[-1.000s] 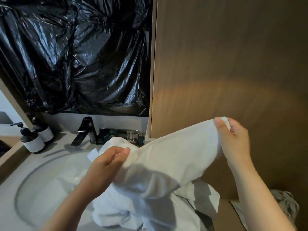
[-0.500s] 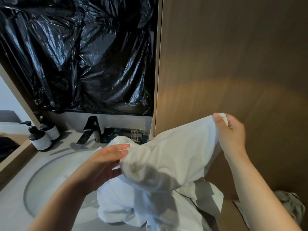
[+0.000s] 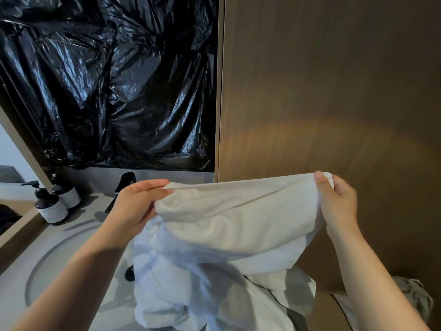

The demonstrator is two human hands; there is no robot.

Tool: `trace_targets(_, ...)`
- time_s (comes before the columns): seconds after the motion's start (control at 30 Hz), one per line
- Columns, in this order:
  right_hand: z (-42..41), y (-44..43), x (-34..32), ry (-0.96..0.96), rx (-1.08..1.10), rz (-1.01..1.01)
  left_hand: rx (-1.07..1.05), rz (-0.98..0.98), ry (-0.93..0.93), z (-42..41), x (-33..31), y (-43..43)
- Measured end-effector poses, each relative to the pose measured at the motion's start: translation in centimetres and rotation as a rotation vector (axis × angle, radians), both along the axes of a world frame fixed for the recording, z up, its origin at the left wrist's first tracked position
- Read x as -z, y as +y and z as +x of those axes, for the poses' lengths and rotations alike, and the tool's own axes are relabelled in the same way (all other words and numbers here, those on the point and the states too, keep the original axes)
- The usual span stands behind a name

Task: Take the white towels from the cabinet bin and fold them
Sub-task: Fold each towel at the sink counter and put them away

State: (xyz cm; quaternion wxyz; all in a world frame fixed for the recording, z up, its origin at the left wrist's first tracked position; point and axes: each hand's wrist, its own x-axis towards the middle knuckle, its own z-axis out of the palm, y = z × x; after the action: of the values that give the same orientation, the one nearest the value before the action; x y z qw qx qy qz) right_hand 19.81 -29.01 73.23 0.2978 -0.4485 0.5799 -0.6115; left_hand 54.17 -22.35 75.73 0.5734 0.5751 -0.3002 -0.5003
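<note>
Crumpled black plastic sheeting (image 3: 107, 80) hangs above a black faucet (image 3: 124, 185). Two dark pump bottles (image 3: 51, 209) stand to the faucet's left, a round sink (image 3: 59, 254) lies before it, and a wooden panel (image 3: 334, 91) rises to its right.

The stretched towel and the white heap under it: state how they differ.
Pose: the stretched towel hangs in the air, pinched along its top edge by the left hand and the right hand; the white heap lies low by the sink, unheld. Shape: the stretched towel's top edge runs nearly straight; the white heap is crumpled. Both are white cloth.
</note>
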Motion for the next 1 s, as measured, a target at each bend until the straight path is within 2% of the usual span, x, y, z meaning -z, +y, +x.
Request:
trace_targets(0.17, -0.3, 0.1, -0.2, -0.004, 0.014, -0.018, 0.214, 0.088, -0.106, -0.5, -0.8, 0.2)
trace_targets(0.23, -0.3, 0.1, 0.0, -0.010, 0.023, -0.012, 0.340, 0.092, 0.006, -0.5, -0.9, 0.4)
trace_targets(0.33, -0.3, 0.0, 0.4, -0.033, 0.041, 0.008, 0.425, -0.002, 0.313, 0.3, -0.6, 0.5)
trace_targets(0.5, -0.5, -0.5, 0.5, -0.050, 0.063, 0.032, 0.578, -0.151, 0.426, 1.0, 0.8, 0.5)
trace_targets(0.63, -0.5, -1.0, 0.9, -0.050, 0.073, 0.067, 0.400, -0.082, 0.381, 0.3, 2.1, 0.1)
trace_targets(0.77, -0.4, -1.2, 1.2, -0.035, 0.083, 0.086, 0.308, -0.022, 0.287, -0.9, 2.2, 0.2)
trace_targets(0.9, -0.5, -1.2, 1.1, -0.041, 0.080, 0.093, 0.112, 0.038, 0.126, -1.2, 1.8, 0.0)
trace_targets(1.0, -0.4, -1.0, 0.8, -0.043, 0.075, 0.086, 0.036, 0.054, -0.066, -1.0, 0.8, -0.2)
